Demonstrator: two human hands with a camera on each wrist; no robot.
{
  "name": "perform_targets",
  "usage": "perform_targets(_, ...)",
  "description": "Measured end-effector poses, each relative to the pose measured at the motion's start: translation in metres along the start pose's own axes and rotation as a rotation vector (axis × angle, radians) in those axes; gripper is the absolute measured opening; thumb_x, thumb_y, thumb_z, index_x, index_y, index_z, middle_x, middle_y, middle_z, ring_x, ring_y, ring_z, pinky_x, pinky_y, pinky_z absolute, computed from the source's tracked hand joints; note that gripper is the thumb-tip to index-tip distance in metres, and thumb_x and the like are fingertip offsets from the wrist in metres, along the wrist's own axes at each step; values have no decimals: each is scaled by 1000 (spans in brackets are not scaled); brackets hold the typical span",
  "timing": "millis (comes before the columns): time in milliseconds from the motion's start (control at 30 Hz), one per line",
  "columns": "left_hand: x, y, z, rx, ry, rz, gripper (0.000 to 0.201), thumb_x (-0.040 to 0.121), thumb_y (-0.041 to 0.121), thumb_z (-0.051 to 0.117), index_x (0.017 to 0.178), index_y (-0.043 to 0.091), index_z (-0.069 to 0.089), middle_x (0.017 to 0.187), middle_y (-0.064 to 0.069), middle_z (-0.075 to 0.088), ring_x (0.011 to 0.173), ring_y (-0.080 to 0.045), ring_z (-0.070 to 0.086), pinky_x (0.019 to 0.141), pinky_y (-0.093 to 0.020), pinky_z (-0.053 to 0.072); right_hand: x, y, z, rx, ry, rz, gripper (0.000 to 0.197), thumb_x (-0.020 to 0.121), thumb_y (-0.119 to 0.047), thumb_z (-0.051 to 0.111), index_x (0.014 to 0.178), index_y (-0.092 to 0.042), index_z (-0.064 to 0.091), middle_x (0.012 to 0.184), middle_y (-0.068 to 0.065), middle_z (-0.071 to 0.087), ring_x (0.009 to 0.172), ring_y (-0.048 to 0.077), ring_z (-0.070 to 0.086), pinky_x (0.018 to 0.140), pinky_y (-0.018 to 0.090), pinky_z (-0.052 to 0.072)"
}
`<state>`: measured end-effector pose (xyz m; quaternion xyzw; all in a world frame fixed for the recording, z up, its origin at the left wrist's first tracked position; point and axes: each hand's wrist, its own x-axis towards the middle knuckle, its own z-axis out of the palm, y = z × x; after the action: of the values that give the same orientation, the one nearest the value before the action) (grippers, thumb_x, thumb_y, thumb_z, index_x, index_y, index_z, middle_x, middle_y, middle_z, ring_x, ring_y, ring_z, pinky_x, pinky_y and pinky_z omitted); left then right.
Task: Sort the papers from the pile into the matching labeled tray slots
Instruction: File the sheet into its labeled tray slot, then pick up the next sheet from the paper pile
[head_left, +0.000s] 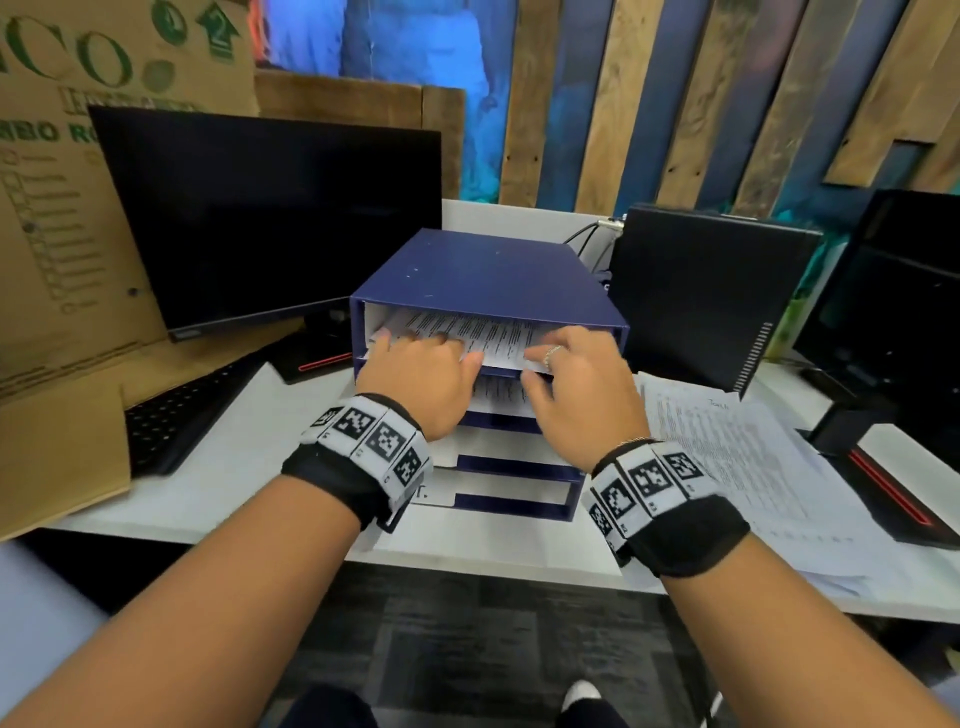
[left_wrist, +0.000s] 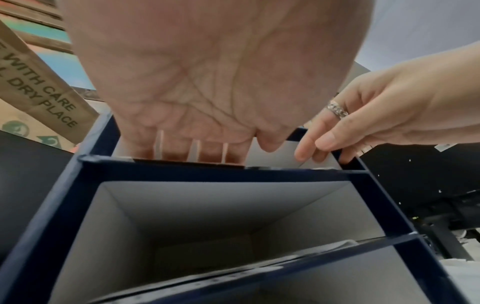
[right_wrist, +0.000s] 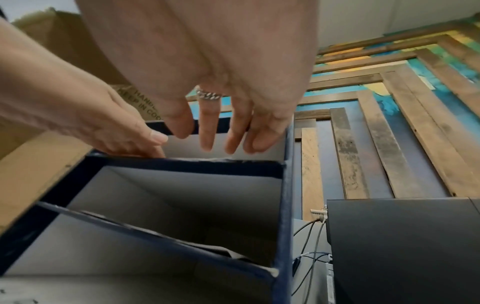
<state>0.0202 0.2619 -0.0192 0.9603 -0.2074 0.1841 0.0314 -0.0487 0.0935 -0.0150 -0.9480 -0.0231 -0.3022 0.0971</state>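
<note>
left hand (head_left: 422, 378) flat, right hand (head_left: 574, 395) outstretched

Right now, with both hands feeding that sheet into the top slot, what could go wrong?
The paper still sticks out of the blue tray's top slot, bowed under the left hand and right hand; pushing harder may crease it. The pile overhangs the desk edge and could slide off.

Soft, even indoor light fills the head view, with no hard shadows on the white tabletop (head_left: 234, 467). Its wide lens bends the brown and blue wooden wall slats (head_left: 727, 104) outward at the edges, and the brown cardboard box (head_left: 62, 208) is smeared. In both wrist views the palms loom large and soft-focused, while the dark blue cardboard tray's (left_wrist: 207, 170) white inner slots fade to dim grey.
</note>
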Motion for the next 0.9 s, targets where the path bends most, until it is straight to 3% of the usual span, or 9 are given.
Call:
perform_targets(67,7,1,-2,0,-62,11,52,101,46,15,116,19,56,121,-5,63,111,-34,57,99,-48,40,7,-2,1,-113,-154,-4,41,103,-43,43,119,-15,68,121,2,64,112,26,56,93,41,47)
perform_targets(167,13,4,0,2,-113,9,62,96,48,6,124,17,53,129,-9,58,117,-36,53,103,-52,35,14,-4,-7,-197,-263,-42,38,106,-40,33,96,-16,61,92,4,60,95,30,60,81,39,47)
perform_targets(333,12,10,2,-20,-71,-3,64,94,48,6,116,16,57,123,-9,61,112,-37,55,101,-50,38,19,-2,-7,-54,-332,-17,30,107,-29,35,96,-13,57,98,7,58,106,29,55,99,42,41)
perform_targets(400,9,18,-2,-51,60,-11,44,100,40,24,107,14,58,112,-10,65,103,-35,59,98,-47,41,13,6,-4,133,-241,19,28,105,-25,41,106,-9,64,108,7,64,111,24,58,99,37,43)
perform_targets(467,2,33,-5,-129,246,18,32,99,32,35,98,14,61,98,-6,68,92,-31,57,84,-44,47,-1,16,-6,260,-62,20,29,102,-18,48,121,-12,68,120,5,68,116,20,59,104,33,44)
perform_targets(567,-9,74,-7,-330,367,51,27,95,31,39,87,17,61,79,2,64,77,-25,53,64,-39,46,-21,42,-12,313,195,99,28,96,-17,48,108,-17,73,103,-2,72,99,17,63,91,33,50)
perform_targets(633,-12,107,1,-436,313,65,27,96,34,40,82,19,58,72,2,61,68,-24,52,58,-34,40,-29,70,-12,257,172,265,25,95,-18,48,104,-18,72,97,-1,72,89,19,64,82,34,52)
perform_targets(767,-10,164,25,-515,134,167,25,95,34,41,80,19,55,73,0,61,68,-26,55,57,-33,40,-50,142,0,-7,-124,501,24,96,-19,53,113,-16,70,112,7,70,103,29,64,86,36,51)
perform_targets(900,2,205,61,-584,-97,197,25,94,28,42,97,16,64,90,-5,68,82,-29,63,71,-39,55,-71,196,7,-167,-344,591,32,96,-27,50,122,-17,66,125,8,66,112,31,62,95,42,52)
